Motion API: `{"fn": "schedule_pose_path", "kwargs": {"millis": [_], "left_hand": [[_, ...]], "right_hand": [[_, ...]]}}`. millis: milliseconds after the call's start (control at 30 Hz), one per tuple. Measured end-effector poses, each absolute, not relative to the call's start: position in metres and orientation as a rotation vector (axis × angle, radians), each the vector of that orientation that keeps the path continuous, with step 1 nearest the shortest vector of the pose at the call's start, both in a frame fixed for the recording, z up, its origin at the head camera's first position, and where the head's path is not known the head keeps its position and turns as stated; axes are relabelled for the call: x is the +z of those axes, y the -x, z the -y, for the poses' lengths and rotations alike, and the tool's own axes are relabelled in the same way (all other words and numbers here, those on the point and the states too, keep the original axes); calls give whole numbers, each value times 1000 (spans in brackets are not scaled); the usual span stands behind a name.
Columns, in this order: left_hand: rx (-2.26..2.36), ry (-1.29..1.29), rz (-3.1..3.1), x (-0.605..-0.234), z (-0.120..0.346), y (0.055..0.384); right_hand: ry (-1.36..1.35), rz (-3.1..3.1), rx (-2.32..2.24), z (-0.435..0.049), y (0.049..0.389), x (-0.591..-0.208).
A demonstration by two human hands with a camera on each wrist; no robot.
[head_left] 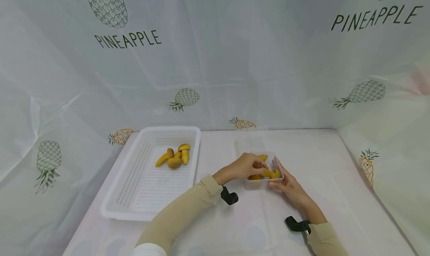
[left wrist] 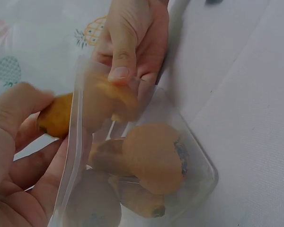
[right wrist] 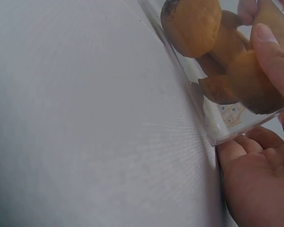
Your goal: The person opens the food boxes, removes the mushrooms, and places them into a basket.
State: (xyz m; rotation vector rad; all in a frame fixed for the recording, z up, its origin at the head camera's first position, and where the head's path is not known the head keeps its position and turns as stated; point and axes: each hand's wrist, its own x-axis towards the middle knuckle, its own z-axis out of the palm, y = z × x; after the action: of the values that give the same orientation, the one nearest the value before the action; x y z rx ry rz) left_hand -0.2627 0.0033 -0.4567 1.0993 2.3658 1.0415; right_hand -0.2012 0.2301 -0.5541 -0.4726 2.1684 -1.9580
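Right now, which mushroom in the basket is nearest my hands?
The rightmost mushroom in the white basket, lying with its cap away from you and its stem toward you. The others lie to its left.

On the table (head_left: 339, 189), the basket (head_left: 197, 151) lies left, mushrooms (head_left: 174, 163) in its far half. Right of it stands the box (head_left: 256, 185), more mushrooms (head_left: 276, 174) inside, the left hand (head_left: 247, 166) over it, the right hand (head_left: 291, 188) at its right side. Behind hangs a sheet (head_left: 231, 58).
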Motion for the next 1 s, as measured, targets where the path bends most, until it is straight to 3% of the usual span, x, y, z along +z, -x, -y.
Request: {"fn": "schedule_pose_path", "kwargs": {"millis": [300, 1000], "left_hand": [[1008, -1150, -2352, -458, -5, 261], [1278, -1006, -2314, -456, 0, 260]], "right_hand": [[476, -2161, -1974, -229, 201, -555], [492, -2167, -1967, -230, 203, -557]]}}
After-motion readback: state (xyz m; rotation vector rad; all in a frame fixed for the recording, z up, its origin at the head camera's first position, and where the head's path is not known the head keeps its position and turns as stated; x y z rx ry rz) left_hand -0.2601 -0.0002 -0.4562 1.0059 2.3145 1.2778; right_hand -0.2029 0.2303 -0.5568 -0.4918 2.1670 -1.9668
